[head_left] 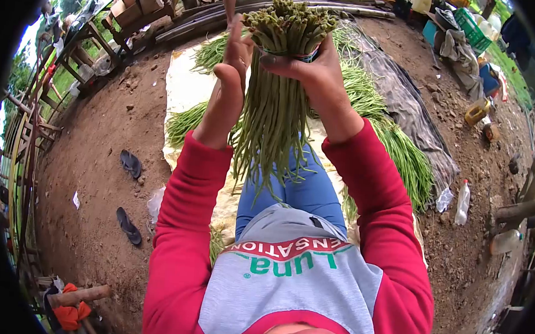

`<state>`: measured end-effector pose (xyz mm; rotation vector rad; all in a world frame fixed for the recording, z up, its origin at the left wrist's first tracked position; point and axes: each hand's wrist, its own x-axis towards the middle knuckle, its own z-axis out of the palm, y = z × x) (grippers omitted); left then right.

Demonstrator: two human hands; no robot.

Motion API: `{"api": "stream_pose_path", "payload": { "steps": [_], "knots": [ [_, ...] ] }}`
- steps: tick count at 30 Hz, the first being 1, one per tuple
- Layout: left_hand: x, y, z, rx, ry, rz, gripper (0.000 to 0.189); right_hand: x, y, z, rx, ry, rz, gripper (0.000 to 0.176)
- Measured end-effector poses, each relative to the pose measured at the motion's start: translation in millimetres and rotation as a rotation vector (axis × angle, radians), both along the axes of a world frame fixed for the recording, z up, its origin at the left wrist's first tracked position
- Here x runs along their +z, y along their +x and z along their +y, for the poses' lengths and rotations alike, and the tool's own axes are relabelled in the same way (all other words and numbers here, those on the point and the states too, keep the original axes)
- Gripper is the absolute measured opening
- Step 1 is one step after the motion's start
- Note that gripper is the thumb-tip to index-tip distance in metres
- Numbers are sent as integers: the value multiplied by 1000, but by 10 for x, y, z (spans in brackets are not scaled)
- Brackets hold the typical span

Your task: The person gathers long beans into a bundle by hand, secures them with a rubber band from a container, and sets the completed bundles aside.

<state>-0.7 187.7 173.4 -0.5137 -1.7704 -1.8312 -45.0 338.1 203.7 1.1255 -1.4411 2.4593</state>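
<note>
A thick bundle of long green string beans (270,113) hangs upright in front of me, its stem ends on top and its tips trailing over my lap. A thin coloured band (309,55) circles it just below the stem ends. My right hand (321,73) is wrapped round the bundle at the band, thumb across the near side. On the other side, my left hand (233,68) is held up close beside the beans, open, with its fingers stretched and thumb apart. More beans (368,99) lie in piles on the ground sheet around my legs.
A pale sheet (181,78) and a dark tarp (398,89) cover the soil. Black flip-flops (128,226) lie at left. Plastic bottles (463,202) and a green crate (472,31) stand at right. Bamboo poles (196,24) and a wooden bench (96,37) are at the back.
</note>
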Motion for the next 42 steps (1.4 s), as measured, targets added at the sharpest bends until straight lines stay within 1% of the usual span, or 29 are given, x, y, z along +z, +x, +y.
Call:
{"api": "stream_pose_path", "payload": {
  "steps": [1,2,3,5,6,7,9,10,11,13,14,15,17,21,23,25,26,27,28,29,30,31,32,35,37,39,40,41,42],
  "knots": [
    [-51,33,-88,-190,-96,-122,128,-6,-21,42,-5,0,-3,52],
    [-105,57,-108,-398,-119,-98,122,-10,-53,91,46,29,-40,51],
    [-124,61,-154,-396,-119,-98,122,-5,-75,111,101,57,-74,50],
    [-209,61,-305,-405,-272,-204,128,9,-49,90,123,52,-93,49],
    [-264,48,-258,-413,-178,-222,127,-15,-61,71,197,44,-134,50],
    [-307,55,-223,-409,-179,-218,127,-41,-71,55,270,35,-175,52],
    [-379,97,-126,-418,-97,-307,116,-70,-80,37,265,41,-183,55],
    [-422,112,-50,-429,28,-300,102,-83,-90,44,282,56,-250,56],
    [-487,108,-39,-433,29,-300,102,-120,-99,54,299,72,-322,56],
    [-613,97,-20,-445,173,-439,97,-271,-210,22,303,87,-357,55],
    [-647,94,1,-440,170,-387,91,-333,-247,6,307,90,-375,53],
    [-660,109,37,-438,173,-387,91,-389,-278,-10,313,93,-391,51],
    [-657,136,85,-337,252,-405,90,-501,-359,-33,308,101,-407,50],
    [-649,155,10,-401,196,-400,94,-464,-270,-30,321,88,-410,47],
    [-651,129,-46,-389,107,-421,94,-523,-285,-57,324,94,-411,50],
    [-699,155,-69,-382,146,-435,90,-507,-257,-66,285,168,-457,54],
    [-713,181,-74,-361,201,-419,87,-520,-307,-54,325,236,-372,62],
    [-726,198,-81,-340,256,-402,85,-537,-309,-40,324,236,-376,62],
    [-781,197,-97,-335,320,-389,76,-553,-306,-32,164,274,-300,67],
    [-812,203,-129,-333,322,-392,76,-569,-301,-25,6,311,-222,72],
    [-832,219,-181,-379,425,-403,72,-592,-264,30,11,313,-223,72],
    [-857,230,-238,-420,528,-408,68,-629,-196,140,26,306,-197,60],
    [-910,256,-301,-387,591,-419,59,-669,-106,237,46,300,-168,48],
    [-947,314,-377,-394,710,-416,55,-784,253,234,37,265,-160,10],
    [-1062,281,-472,-484,756,-407,53,-883,382,200,-11,357,-67,13],
    [-1097,273,-463,-436,755,-384,53,-848,521,148,-137,539,49,14],
    [-1053,300,-424,-419,754,-385,54,-917,534,65,-158,516,77,17],
    [-1051,313,-413,-388,757,-412,54,-947,543,-4,-175,557,108,24],
    [-984,345,-367,-380,740,-414,53,-923,564,-84,-230,570,173,26]
  ]
}}
